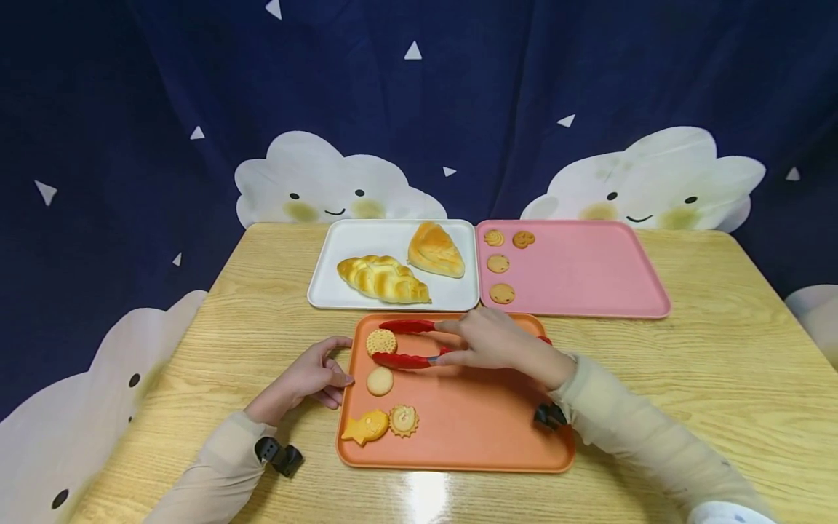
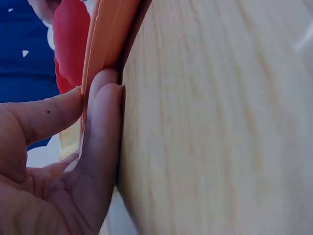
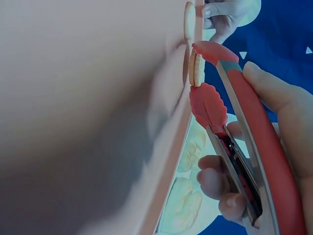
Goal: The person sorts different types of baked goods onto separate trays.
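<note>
My right hand [image 1: 491,338] grips a pair of red tongs [image 3: 266,147], their scalloped tips spread apart. The tips lie on either side of a round dotted cracker [image 1: 382,343] at the top left of the orange tray [image 1: 484,429]. In the right wrist view the cracker [image 3: 197,69] sits between the tips; whether both touch it I cannot tell. My left hand [image 1: 321,375] holds the tray's left rim, thumb against the rim and fingers along its outer side [image 2: 100,117]. Below the cracker lie a plain round cookie [image 1: 380,380], a yellow fish-shaped cookie [image 1: 366,426] and a scalloped tart [image 1: 404,420].
Behind the orange tray, a white tray [image 1: 321,287] bears a braided bread [image 1: 382,279] and a triangular bread [image 1: 435,251]. To its right, a pink tray [image 1: 589,269] has several small cookies along its left side. A dark blue curtain [image 1: 419,94] hangs behind the wooden table [image 1: 713,327].
</note>
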The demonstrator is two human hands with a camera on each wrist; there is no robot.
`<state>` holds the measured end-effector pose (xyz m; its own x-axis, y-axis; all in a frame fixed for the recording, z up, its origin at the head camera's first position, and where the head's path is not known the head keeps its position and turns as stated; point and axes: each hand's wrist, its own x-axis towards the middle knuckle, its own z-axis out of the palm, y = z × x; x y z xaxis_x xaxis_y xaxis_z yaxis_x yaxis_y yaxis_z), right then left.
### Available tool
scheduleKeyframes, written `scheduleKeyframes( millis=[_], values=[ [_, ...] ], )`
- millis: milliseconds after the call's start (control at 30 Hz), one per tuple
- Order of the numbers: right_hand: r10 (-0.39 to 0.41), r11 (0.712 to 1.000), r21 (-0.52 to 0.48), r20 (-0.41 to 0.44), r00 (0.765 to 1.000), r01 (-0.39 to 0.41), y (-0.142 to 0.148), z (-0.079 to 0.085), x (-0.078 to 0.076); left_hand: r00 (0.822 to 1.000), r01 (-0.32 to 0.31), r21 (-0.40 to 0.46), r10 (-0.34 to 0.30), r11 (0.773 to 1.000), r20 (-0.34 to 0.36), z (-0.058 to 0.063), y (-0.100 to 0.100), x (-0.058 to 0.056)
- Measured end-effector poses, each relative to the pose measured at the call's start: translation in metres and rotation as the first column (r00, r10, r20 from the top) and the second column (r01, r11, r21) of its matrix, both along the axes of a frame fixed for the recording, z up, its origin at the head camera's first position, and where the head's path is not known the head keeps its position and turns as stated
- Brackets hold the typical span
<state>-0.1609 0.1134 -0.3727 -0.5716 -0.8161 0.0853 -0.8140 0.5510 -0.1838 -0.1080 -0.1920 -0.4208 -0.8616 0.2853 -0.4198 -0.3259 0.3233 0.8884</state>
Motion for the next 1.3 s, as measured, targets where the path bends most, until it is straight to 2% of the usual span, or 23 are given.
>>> scheduleKeyframes(
  millis=[267, 567, 833, 1300],
  values=[
    [-0.062, 0.998, -0.004, 0.001, 0.998, 0.062, 0.014, 0.006, 0.004, 1.0, 0.008, 0.001, -0.007, 1.0, -0.009, 0.001, 0.0, 0.0],
    [-0.114, 0.993, -0.031, 0.0, 0.993, 0.114, 0.039, 0.006, 0.004, 1.0, 0.013, 0.003, -0.013, 1.0, -0.012, 0.002, 0.0, 0.001],
    [-0.199, 0.978, -0.053, 0.019, 0.98, 0.2, 0.063, 0.007, 0.005, 1.0, 0.012, -0.003, -0.012, 1.0, -0.01, 0.002, 0.0, 0.001],
    [-0.314, 0.946, -0.077, 0.003, 0.949, 0.313, 0.108, 0.013, 0.0, 1.0, 0.012, -0.001, -0.012, 1.0, -0.009, 0.003, 0.0, 0.002]
  ],
)
